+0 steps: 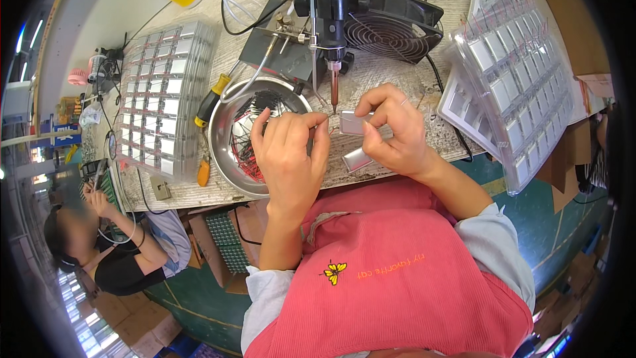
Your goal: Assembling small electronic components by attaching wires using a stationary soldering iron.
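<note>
My right hand (397,134) pinches a flat silver battery cell (351,123) by its right side, just under the tip of an upright soldering iron (334,86). My left hand (291,149) is closed at thumb and forefinger, its fingertips close to the iron's tip on the left. What those fingertips hold is too small to make out. A second silver cell (357,159) lies on the bench below the first, near my right thumb. Behind my left hand stands a round metal bowl (222,162) of black and red wires (244,149), partly hidden by that hand.
Clear plastic trays of silver cells stand left (159,103) and right (517,86). A black fan (394,26) sits behind the iron. A yellow-black screwdriver (212,99) and an orange-handled tool (204,171) lie left of the bowl. A co-worker (126,252) sits at far left.
</note>
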`<state>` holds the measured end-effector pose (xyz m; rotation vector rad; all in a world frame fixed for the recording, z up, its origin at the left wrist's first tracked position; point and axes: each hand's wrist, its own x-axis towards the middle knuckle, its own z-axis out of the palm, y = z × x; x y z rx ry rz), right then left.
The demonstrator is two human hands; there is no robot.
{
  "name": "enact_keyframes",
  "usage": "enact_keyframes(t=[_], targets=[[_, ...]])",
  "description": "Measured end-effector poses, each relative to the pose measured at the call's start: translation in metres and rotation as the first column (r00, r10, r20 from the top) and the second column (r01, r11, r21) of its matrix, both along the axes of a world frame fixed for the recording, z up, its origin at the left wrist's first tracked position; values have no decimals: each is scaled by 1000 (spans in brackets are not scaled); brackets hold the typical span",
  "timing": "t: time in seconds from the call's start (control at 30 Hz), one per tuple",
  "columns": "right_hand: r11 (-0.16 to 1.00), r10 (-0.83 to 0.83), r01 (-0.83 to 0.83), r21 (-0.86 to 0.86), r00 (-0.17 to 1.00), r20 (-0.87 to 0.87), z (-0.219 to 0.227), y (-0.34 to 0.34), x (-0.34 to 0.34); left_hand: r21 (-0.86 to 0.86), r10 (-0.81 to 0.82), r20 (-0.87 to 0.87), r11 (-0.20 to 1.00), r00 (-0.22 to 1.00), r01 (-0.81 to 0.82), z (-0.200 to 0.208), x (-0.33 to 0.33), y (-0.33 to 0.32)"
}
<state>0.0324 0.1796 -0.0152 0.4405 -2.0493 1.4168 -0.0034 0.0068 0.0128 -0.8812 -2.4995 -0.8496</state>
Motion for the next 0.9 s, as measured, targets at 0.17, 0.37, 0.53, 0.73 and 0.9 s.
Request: enact_keyframes(t=[0.17,0.37,0.53,0.73,0.9], targets=[[1000,-9,9,26,1000,-13,-1,-1,1,-9,-1,5,1000,1000,1,1,1,1],[999,-3,4,34,1000,-16,-3,-1,1,-15,-7,19,1000,1000,7,0,2,0],[999,-7,7,45,1000,-15,-3,-1,3,-20,-8,20,1000,1000,8,0,3,0],[999,-8,8,48,1000,-13,-4,-1,3,-24,-9,26,1000,1000,10,0,3,0],[999,-9,9,44,1000,-2,-6,-1,3,-24,-7,33,1000,999,8,-1,2,1]])
